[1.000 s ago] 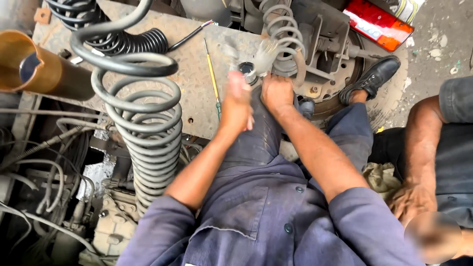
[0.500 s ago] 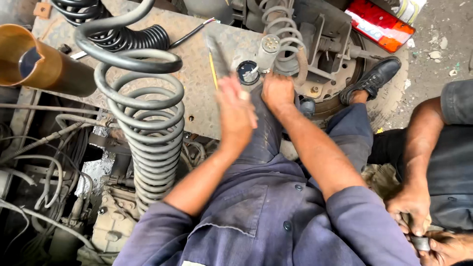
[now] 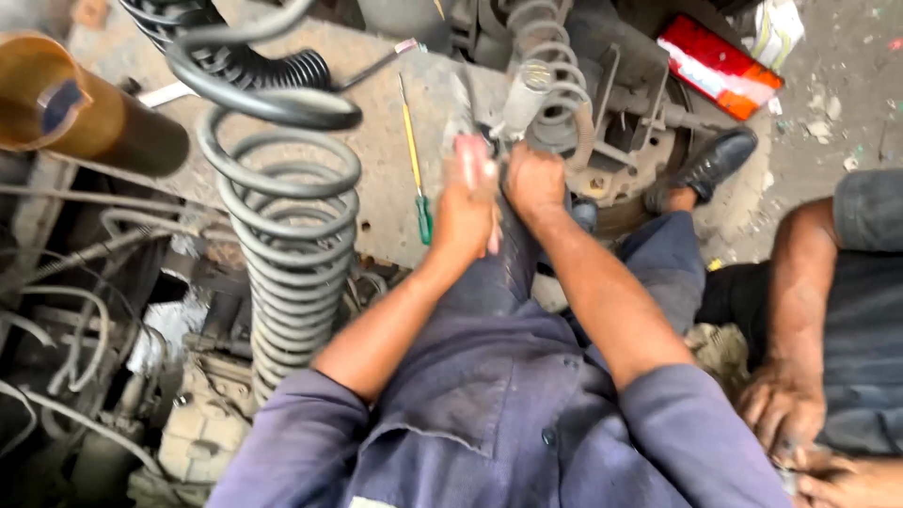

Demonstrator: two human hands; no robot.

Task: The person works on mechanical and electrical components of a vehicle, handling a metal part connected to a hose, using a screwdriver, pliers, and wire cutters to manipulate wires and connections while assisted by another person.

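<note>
The left hand [image 3: 466,212] is gripping a blurred hammer-like tool [image 3: 463,122]; the right hand [image 3: 534,183] is closing on the strut [image 3: 527,94] inside the small coil spring [image 3: 555,85]. The spring is sitting mounted, work evidently unfinished.

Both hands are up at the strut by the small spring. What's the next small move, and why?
Probably bring the tool down onto the strut top. The left hand grips a blurred, pink-handled tool raised just beside it, while the right hand steadies the part below the small coil spring.
</note>
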